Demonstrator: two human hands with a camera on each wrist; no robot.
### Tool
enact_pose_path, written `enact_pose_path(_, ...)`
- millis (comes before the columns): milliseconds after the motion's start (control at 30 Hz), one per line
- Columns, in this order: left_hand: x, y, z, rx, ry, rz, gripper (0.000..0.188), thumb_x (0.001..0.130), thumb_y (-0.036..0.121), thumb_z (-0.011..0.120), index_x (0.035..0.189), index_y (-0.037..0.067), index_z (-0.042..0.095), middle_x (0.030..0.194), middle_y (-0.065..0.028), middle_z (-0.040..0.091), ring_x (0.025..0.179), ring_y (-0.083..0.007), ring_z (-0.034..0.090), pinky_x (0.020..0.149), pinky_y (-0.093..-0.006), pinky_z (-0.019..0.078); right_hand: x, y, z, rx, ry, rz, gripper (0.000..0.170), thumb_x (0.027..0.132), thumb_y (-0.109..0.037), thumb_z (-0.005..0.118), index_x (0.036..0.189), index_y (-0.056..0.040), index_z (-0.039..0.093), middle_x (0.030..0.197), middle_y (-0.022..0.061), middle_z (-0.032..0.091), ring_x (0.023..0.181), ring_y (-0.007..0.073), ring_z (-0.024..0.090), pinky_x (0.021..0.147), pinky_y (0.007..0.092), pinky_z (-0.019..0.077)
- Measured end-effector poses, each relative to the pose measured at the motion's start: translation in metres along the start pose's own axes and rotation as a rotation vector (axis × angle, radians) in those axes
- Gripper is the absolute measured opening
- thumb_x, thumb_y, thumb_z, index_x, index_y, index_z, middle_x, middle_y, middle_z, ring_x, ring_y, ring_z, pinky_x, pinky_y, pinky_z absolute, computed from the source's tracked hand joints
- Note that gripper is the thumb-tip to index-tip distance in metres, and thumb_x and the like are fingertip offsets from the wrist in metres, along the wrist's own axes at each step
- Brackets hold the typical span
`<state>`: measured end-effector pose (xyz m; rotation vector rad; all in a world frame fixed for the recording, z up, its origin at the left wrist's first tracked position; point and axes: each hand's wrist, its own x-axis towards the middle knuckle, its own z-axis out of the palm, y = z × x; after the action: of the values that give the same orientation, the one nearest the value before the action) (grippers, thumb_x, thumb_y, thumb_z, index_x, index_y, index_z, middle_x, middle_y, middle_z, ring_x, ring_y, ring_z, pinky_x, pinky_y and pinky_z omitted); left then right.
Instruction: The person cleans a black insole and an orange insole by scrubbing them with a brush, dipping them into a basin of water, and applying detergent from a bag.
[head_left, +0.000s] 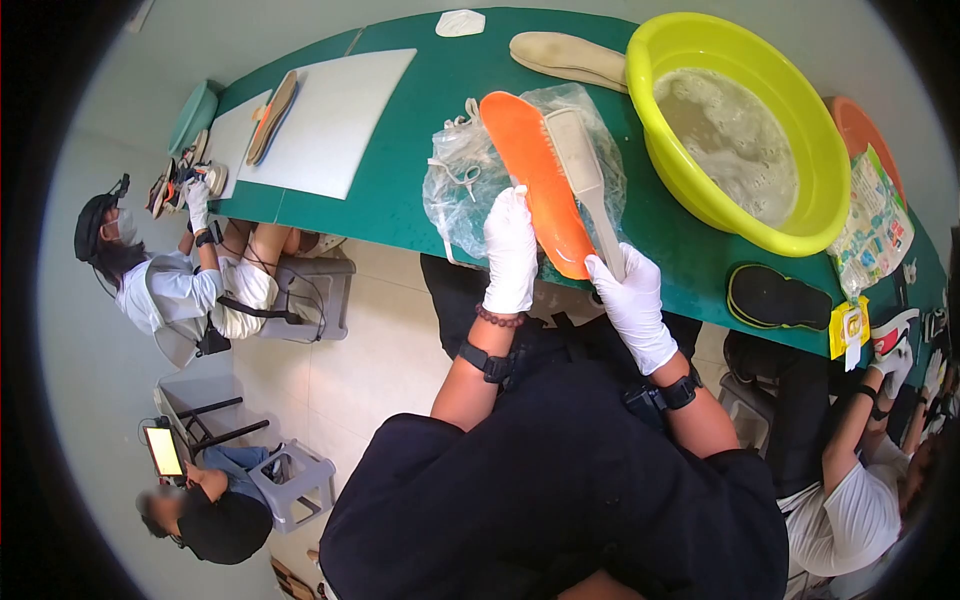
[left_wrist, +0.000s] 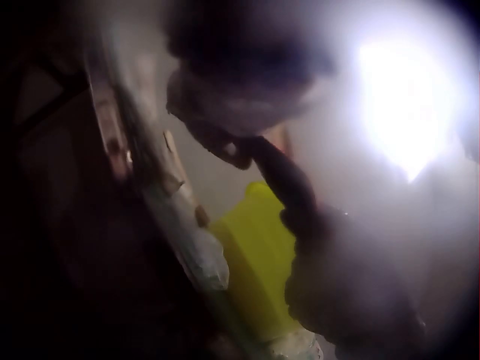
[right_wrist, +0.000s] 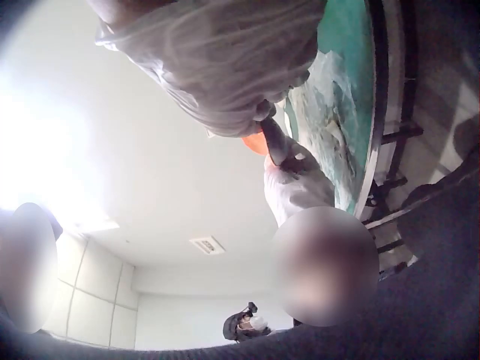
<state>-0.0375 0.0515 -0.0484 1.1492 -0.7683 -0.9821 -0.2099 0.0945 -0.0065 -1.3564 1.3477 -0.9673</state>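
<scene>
Orange insole [head_left: 532,180] is held up over the near edge of the green table [head_left: 390,215], btwn the two gloved hands. Its long axis is run far-left to near-right, w/ the far end tipped left and the near end brought close to the right hand [head_left: 632,305]. By the left hand [head_left: 510,250] it is gripped at its left edge, approx. midway along, thumb side up; how the other fingers are set underneath can't be told, as they're hidden and the left wrist view is dark + blurred.

By the right hand the handle of the white brush [head_left: 574,150] is gripped, fingers closed round it; whether the insole's near tip is also touched there can't be told for sure. Brush is kept just right of the insole, long axes nearly parallel, bristles turned left toward it. Contact btwn bristles & insole edge isn't clear. So re: reach, the far half is lain alongside by the brush head, while the near half is flanked by the handle only.

Clear plastic bag [head_left: 450,190] is spread beneath, on the table; yellow-green basin w/ sudsy water [head_left: 672,180] is set far right, nearer the right hand.
</scene>
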Motion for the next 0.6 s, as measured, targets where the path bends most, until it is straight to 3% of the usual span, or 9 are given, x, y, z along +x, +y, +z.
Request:
enact_pose_path(133,-0.002,0.002,0.000,-0.023,-0.009,-0.061,0.025,0.104,0.026,0.049,0.098,0.005,0.060,0.078,0.0048,0.054,0.067,-0.0037,0.044,0.059,-0.0218,0.0384,0.001,0.006,0.001,0.028,0.027,-0.004,0.021,0.088,-0.017,0.070,0.095,0.0023,0.066,0.072,0.0046,0.064,0.065,0.0067,0.054,0.061,0.0263,0.0468)
enact_pose_path(233,-0.001,0.004,0.008,-0.149,0.070,-0.019,0.027,0.104,0.029,0.050,0.102,0.004,0.060,0.086,0.0019,0.057,0.074,-0.0052,0.048,0.066,-0.0228,0.0427,0.000,0.008,0.001,0.015,0.027,-0.001,0.021,0.088,-0.017,0.070,0.095,0.0021,0.066,0.071,0.0054,0.064,0.064,0.0068,0.054,0.061,0.0267,0.0470)
enact_pose_path(333,0.000,0.005,0.001,-0.184,-0.046,-0.120,0.027,0.102,0.027,0.054,0.110,0.002,0.058,0.098,-0.0024,0.060,0.085,-0.0076,0.053,0.076,-0.0244,0.0462,-0.002,0.002,0.002,-0.016,0.021,-0.007,0.022,0.088,-0.018,0.070,0.095,0.0018,0.066,0.071,0.0060,0.064,0.063,0.0069,0.054,0.060,0.0271,0.0471)
enact_pose_path(433,-0.008,0.020,0.017,-0.079,-0.065,-0.086,0.023,0.100,0.019,0.057,0.114,0.001,0.057,0.105,-0.0023,0.061,0.091,-0.0078,0.056,0.081,-0.0242,0.0484,-0.004,-0.001,0.003,-0.034,0.027,-0.022,0.021,0.088,-0.019,0.070,0.093,0.0017,0.066,0.069,0.0067,0.064,0.062,0.0077,0.055,0.060,0.0279,0.0472)
enact_pose_path(600,-0.004,0.008,0.011,0.038,-0.061,-0.082,0.019,0.101,0.022,0.056,0.103,0.003,0.057,0.088,0.0001,0.059,0.077,-0.0047,0.050,0.069,-0.0222,0.0448,-0.005,-0.003,0.003,-0.047,0.032,-0.020,0.021,0.088,-0.019,0.070,0.092,0.0017,0.065,0.069,0.0069,0.064,0.062,0.0086,0.056,0.060,0.0288,0.0474)
